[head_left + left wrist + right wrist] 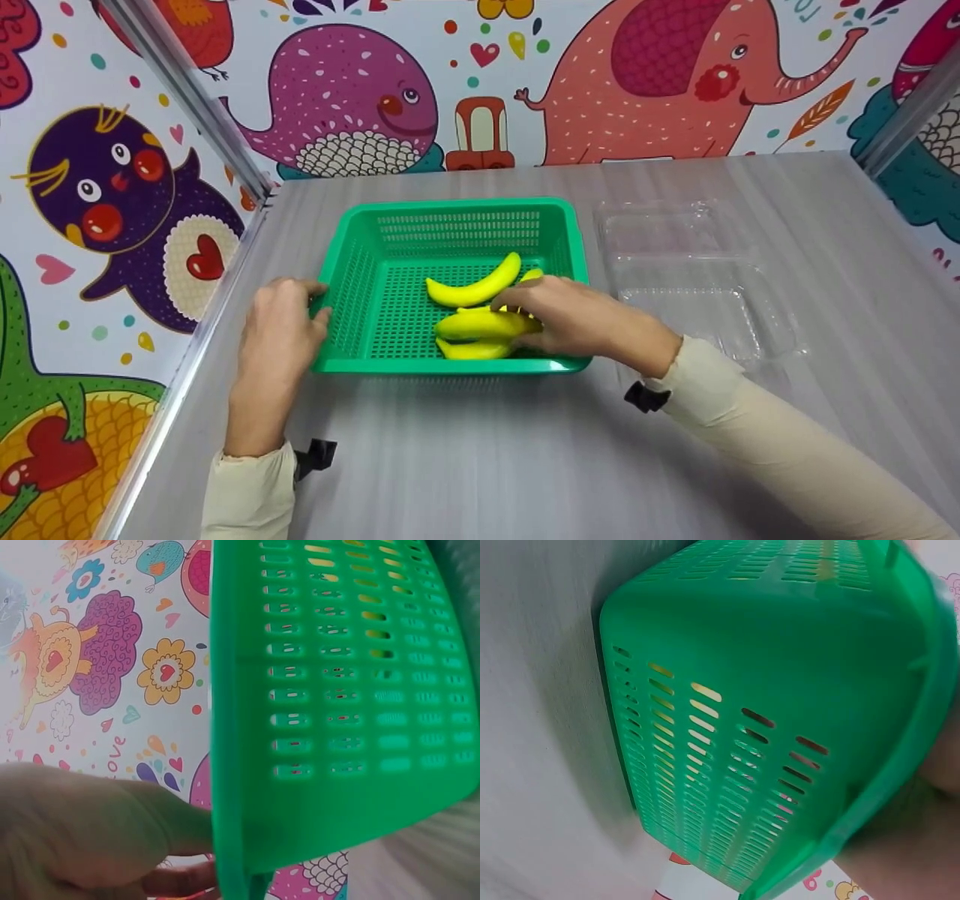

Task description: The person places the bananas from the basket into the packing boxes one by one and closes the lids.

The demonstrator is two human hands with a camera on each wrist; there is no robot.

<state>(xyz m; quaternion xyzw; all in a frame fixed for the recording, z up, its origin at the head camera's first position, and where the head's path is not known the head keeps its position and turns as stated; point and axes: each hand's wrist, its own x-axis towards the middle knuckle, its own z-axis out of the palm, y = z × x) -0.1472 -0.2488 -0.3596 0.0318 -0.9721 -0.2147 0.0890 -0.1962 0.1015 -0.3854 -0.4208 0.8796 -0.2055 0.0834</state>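
Head view: curled right grip [574, 315] pinches a banana [476, 325], curled left grip [277, 330] holds the green basket [450, 366].

You can read "Love" [114, 756] on the cartoon-printed wall panel [180, 630], beyond your left hand [90, 832].
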